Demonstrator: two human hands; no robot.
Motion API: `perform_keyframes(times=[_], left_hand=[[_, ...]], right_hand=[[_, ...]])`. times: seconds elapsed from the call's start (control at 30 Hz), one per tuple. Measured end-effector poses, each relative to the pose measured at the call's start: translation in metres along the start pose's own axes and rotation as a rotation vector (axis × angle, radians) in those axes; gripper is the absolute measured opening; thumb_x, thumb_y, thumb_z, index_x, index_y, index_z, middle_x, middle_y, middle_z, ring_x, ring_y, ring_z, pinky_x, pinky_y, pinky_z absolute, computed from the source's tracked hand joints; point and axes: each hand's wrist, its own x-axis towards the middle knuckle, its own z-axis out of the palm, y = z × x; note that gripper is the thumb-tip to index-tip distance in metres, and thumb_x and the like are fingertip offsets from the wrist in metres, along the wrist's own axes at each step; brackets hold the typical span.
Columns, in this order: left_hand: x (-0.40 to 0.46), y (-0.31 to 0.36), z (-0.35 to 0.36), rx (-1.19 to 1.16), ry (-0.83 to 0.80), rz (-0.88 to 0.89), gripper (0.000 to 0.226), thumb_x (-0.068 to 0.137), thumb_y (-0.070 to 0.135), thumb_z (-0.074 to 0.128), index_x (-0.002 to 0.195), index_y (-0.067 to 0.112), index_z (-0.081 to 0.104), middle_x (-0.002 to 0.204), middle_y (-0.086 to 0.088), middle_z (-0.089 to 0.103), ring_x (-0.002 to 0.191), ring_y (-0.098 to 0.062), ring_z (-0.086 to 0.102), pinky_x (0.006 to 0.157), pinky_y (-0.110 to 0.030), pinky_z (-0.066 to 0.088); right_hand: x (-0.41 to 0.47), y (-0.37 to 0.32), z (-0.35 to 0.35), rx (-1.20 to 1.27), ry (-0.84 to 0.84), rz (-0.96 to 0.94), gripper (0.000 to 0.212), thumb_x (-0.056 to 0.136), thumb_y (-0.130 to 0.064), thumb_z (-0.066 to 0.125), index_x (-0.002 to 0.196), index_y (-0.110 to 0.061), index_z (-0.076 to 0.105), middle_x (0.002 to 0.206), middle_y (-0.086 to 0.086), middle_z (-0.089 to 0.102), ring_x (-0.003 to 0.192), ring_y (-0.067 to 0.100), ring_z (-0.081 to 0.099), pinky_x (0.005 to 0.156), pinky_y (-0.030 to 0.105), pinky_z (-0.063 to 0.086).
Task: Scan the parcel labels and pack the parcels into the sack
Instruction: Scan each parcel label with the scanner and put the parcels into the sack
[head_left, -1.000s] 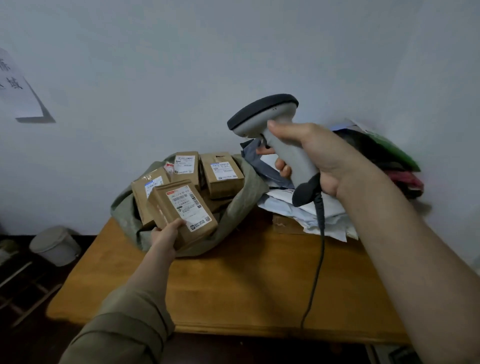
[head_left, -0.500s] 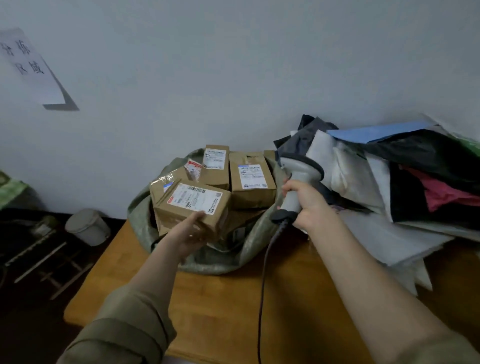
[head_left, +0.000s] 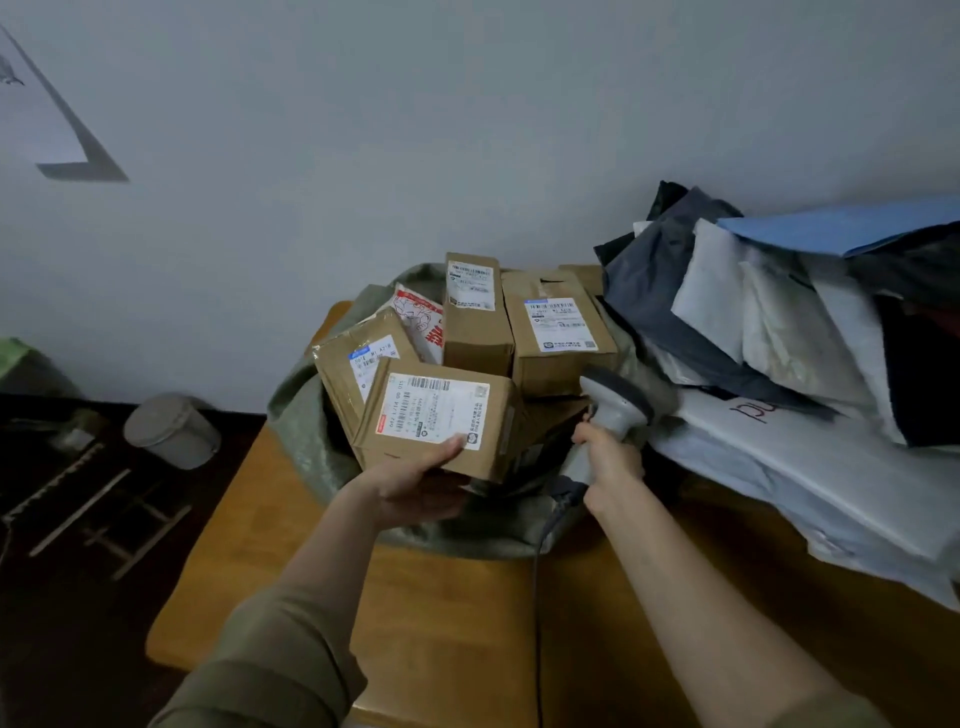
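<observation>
The right hand (head_left: 608, 457), gripping the scanner (head_left: 613, 410), has dropped from up high to beside the box (head_left: 436, 418) the left hand (head_left: 410, 483) holds over the sack (head_left: 306, 431), so packing probably comes next.

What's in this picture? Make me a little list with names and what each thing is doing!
left hand: holds a labelled cardboard parcel over the sack
right hand: grips the barcode scanner
sack: green, open, on the wooden table
in the sack: more cardboard parcels, labels up
beside the sack: pile of mailer bags
floor: grey bucket
</observation>
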Motion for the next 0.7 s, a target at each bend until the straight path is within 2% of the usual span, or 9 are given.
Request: perform_keyframes(times=[0.07,0.1,0.17,0.3,0.37,0.43,0.53,0.57,0.7], left_hand=[[0.006,-0.002,-0.009,0.037,-0.045,-0.019,0.041,0.082,0.037,0.070,0.116,0.020,0.053,0.121,-0.017,0.062,0.113,-0.036,0.060,0.098,-0.050,0.049],[0.009,-0.004,-0.015,0.052,-0.072,-0.021,0.045,0.081,0.039,0.070,0.117,0.020,0.052,0.121,-0.017,0.063,0.113,-0.035,0.061,0.100,-0.049,0.048],[0.015,-0.005,-0.026,0.075,-0.139,-0.021,0.065,0.072,0.048,0.077,0.126,0.020,0.050,0.123,-0.016,0.063,0.113,-0.033,0.062,0.101,-0.048,0.048],[0.028,-0.003,-0.043,0.132,-0.255,-0.074,0.106,0.044,0.066,0.087,0.133,0.022,0.047,0.127,-0.014,0.063,0.114,-0.031,0.063,0.098,-0.044,0.051],[0.031,-0.001,-0.047,0.150,-0.298,-0.085,0.112,0.038,0.066,0.088,0.133,0.022,0.047,0.128,-0.013,0.062,0.114,-0.030,0.063,0.095,-0.043,0.053],[0.031,0.000,-0.048,0.171,-0.334,-0.090,0.113,0.033,0.062,0.091,0.130,0.024,0.049,0.127,-0.013,0.061,0.113,-0.030,0.063,0.091,-0.040,0.054],[0.032,0.002,-0.047,0.100,-0.364,-0.116,0.115,0.028,0.050,0.097,0.129,0.020,0.052,0.126,-0.019,0.062,0.112,-0.034,0.063,0.080,-0.035,0.058],[0.033,0.002,-0.047,0.079,-0.368,-0.121,0.116,0.028,0.048,0.098,0.131,0.017,0.052,0.125,-0.021,0.062,0.111,-0.035,0.064,0.078,-0.034,0.059],[0.034,0.007,-0.050,0.084,-0.376,-0.084,0.118,0.026,0.049,0.097,0.129,0.013,0.053,0.118,-0.021,0.064,0.106,-0.033,0.066,0.075,-0.029,0.059]], right_hand=[[0.002,0.014,0.003,0.074,0.001,-0.006,0.067,0.057,-0.019,0.077,0.118,-0.006,0.056,0.117,0.017,0.058,0.095,0.035,0.062,0.079,0.043,0.057],[0.003,0.021,0.004,0.119,-0.006,0.000,0.063,0.056,-0.017,0.077,0.116,-0.008,0.059,0.116,0.017,0.060,0.096,0.035,0.063,0.081,0.045,0.057],[-0.002,0.030,0.008,0.197,-0.037,0.009,0.045,0.069,-0.009,0.073,0.113,-0.012,0.066,0.113,0.016,0.065,0.097,0.036,0.064,0.082,0.045,0.056],[-0.024,0.034,0.010,0.205,-0.078,0.003,0.018,0.089,0.001,0.059,0.103,-0.008,0.068,0.097,0.014,0.066,0.086,0.029,0.063,0.069,0.040,0.053],[-0.033,0.030,0.006,0.160,-0.114,-0.034,0.019,0.091,0.006,0.057,0.100,-0.007,0.067,0.103,0.013,0.066,0.095,0.025,0.064,0.072,0.039,0.053],[-0.044,0.024,0.000,0.103,-0.128,-0.064,0.021,0.089,0.009,0.057,0.103,-0.005,0.065,0.118,0.016,0.064,0.108,0.028,0.062,0.078,0.040,0.053],[-0.065,0.007,-0.008,0.139,-0.110,-0.121,0.021,0.091,0.011,0.054,0.101,-0.004,0.064,0.123,0.016,0.061,0.104,0.027,0.062,0.087,0.038,0.052],[-0.073,-0.001,-0.009,0.157,-0.113,-0.143,0.020,0.092,0.010,0.052,0.100,-0.006,0.063,0.119,0.015,0.060,0.100,0.025,0.061,0.088,0.036,0.052],[-0.095,-0.030,-0.005,0.289,-0.118,-0.221,0.019,0.095,0.008,0.050,0.095,-0.007,0.062,0.089,0.011,0.057,0.075,0.015,0.059,0.073,0.029,0.059]])
